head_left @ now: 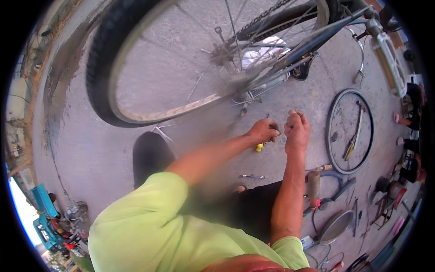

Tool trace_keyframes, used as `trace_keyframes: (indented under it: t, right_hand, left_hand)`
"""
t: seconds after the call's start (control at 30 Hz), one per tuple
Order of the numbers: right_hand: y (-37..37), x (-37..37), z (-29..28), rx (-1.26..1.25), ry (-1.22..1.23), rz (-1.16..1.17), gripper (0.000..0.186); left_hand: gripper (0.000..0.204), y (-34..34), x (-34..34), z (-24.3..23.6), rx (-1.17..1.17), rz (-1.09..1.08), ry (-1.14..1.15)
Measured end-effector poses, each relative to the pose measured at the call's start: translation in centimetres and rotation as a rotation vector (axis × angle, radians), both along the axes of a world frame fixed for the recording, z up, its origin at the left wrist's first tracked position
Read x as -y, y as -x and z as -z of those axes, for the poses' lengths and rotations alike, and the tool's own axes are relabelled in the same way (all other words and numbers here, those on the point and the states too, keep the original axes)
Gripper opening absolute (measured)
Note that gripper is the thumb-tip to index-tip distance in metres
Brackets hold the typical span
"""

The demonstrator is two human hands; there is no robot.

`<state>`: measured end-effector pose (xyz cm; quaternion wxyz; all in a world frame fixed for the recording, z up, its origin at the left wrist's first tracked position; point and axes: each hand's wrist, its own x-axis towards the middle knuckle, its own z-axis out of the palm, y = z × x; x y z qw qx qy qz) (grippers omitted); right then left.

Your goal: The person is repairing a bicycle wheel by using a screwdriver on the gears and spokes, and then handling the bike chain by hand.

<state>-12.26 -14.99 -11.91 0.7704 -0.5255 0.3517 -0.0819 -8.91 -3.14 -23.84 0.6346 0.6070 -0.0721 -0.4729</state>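
Observation:
My left hand [267, 131] has its fingers pinched on a small dark piece I cannot make out, just above a yellow object [259, 148] lying on the concrete. My right hand [297, 131] is beside it, fingers curled together; whatever they hold is hidden or too small to name. Above both hands is a bicycle's wheel, its black tyre [102, 86] around a spoked rim, with the chain [260, 19], hub [219, 56] and a pedal [390, 63]. A slim chrome tool [251, 177] lies below my hands.
To the right lie a loose tyre ring [331, 131], tools [349, 149] inside it, a pump [313, 188] and a metal basin [335, 226]. People's legs [410, 120] show at the far right edge. Teal equipment [50, 226] stands at lower left.

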Motion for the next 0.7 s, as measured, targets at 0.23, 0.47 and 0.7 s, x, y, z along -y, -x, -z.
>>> trace_keyframes:
  t: [0.23, 0.47, 0.7]
  right_hand:
    - [2.8, -7.3, -3.0, -0.229, 0.283, -0.333, 0.02]
    - [8.0, -18.3, -16.5, -0.454, -0.323, -0.457, 0.026]
    - [7.8, -18.0, -26.2, -0.474, -0.219, -0.581, 0.019]
  left_hand:
    - [0.021, 4.3, -13.3, -13.9, -0.306, -0.319, -0.203]
    - [0.012, 8.4, -22.7, -27.2, -0.377, -0.476, -0.335]
    - [0.015, 7.6, -24.5, -36.9, -0.24, -0.316, -0.31]
